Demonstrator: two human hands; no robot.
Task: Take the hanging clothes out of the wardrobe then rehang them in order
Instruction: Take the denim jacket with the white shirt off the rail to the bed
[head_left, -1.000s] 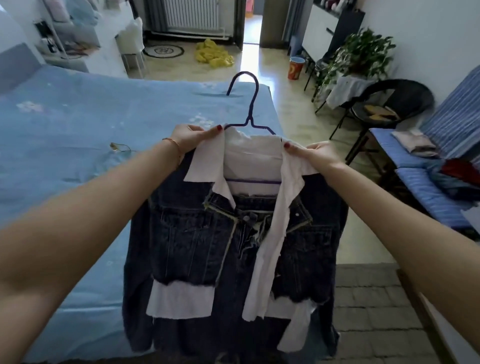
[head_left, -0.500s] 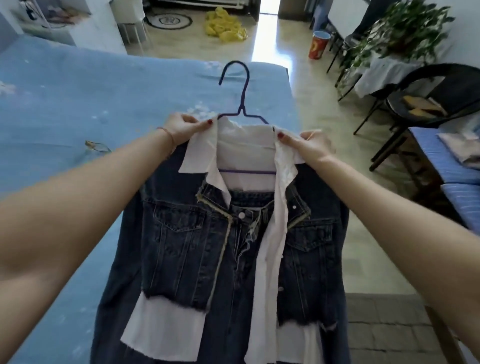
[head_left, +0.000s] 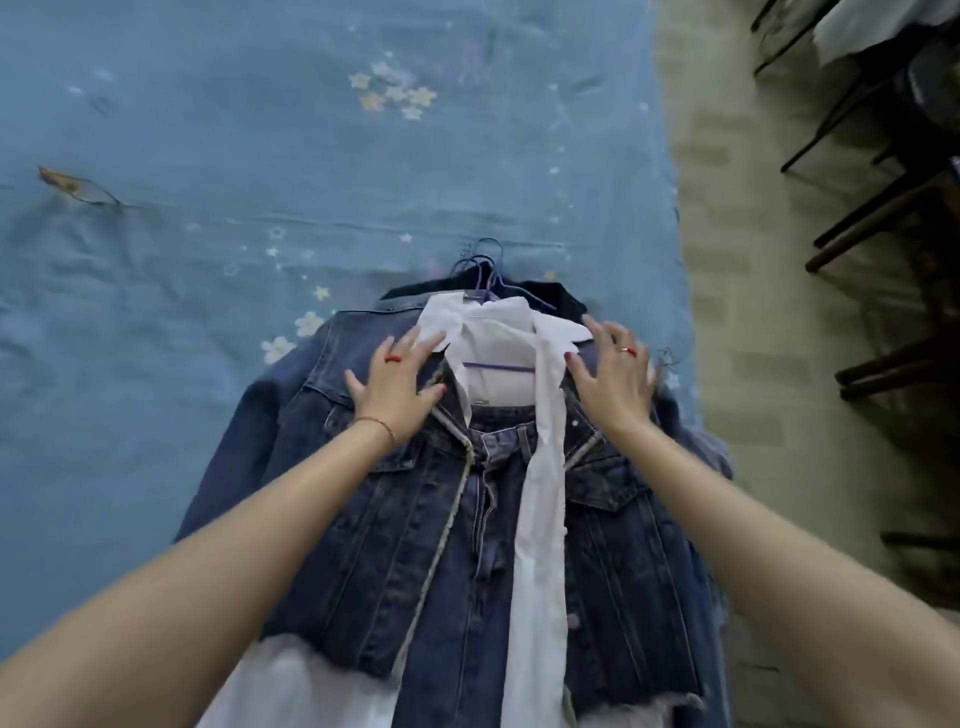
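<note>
A dark denim jacket (head_left: 363, 519) over a white shirt (head_left: 498, 338) and jeans (head_left: 498, 499) lies flat on the blue bed (head_left: 208, 208), on a purple hanger (head_left: 488, 280). A black garment (head_left: 556, 293) shows under it near the collar. My left hand (head_left: 395, 384) rests with spread fingers on the jacket's left shoulder. With fingers straight and spread, my right hand (head_left: 613, 374) sits over the right shoulder by the shirt collar. Neither hand grips anything.
The bed's right edge runs down past the jacket, with tiled floor (head_left: 753, 312) beyond it. Dark chair legs (head_left: 883, 234) stand at the far right. A small brown object (head_left: 78, 184) lies on the bed at the left.
The clothes on the hanger came down from the air onto the bed. Both hands let go of the shirt collar and now lie flat on the jacket's shoulders.
</note>
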